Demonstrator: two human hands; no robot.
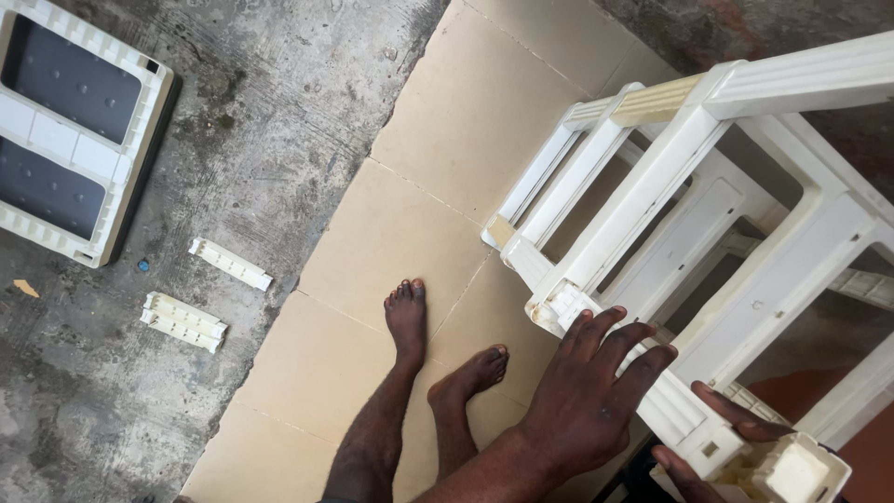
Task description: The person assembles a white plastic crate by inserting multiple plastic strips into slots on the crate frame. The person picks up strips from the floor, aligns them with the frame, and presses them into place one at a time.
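Two hands (pixel 596 391) — one white frame (pixel 708 214)

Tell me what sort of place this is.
Probably a rough outdoor yard or work area: stained concrete floor, flattened cardboard as a mat, and white plastic frame parts under both hands.

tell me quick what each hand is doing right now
Left hand: open, fingers spread flat on the white plastic frame.
Right hand: mostly hidden, fingers curled around a white frame piece.
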